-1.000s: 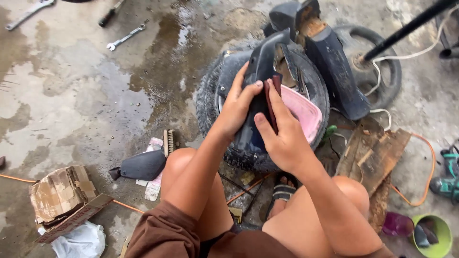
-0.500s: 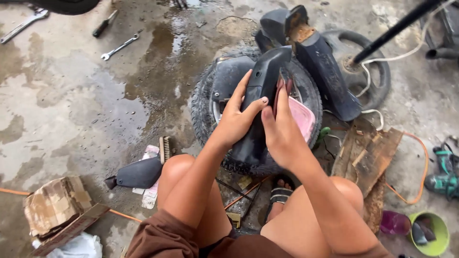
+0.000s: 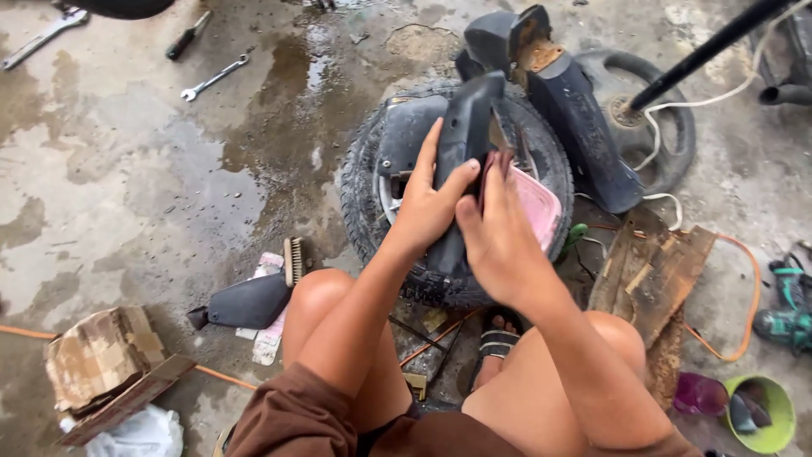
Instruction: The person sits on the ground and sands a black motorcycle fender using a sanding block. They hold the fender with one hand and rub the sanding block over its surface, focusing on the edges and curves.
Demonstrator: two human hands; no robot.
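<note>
- Over the tyre [image 3: 372, 211] lying flat on the wet concrete, the seated person holds a long black plastic panel [image 3: 463, 144] propped upright, its lower end down at the tyre's near rim.
- The left hand [image 3: 427, 203] is wrapped closed around the panel's left edge, thumb across its face.
- The right hand [image 3: 501, 241] pinches a small dark reddish pad [image 3: 489, 169] flat against the panel's right side.
- The panel looks light, stiff and smooth, likely slick in this damp; the long edges seem the surest hold.
- Right of the tyre it is crowded: a pink tray [image 3: 540, 203], another black panel [image 3: 584, 135], wooden scraps [image 3: 651, 271], an orange cable [image 3: 748, 296].
- Left of the tyre, bare floor runs out to a brush [image 3: 294, 261] and a spanner [image 3: 216, 78].
</note>
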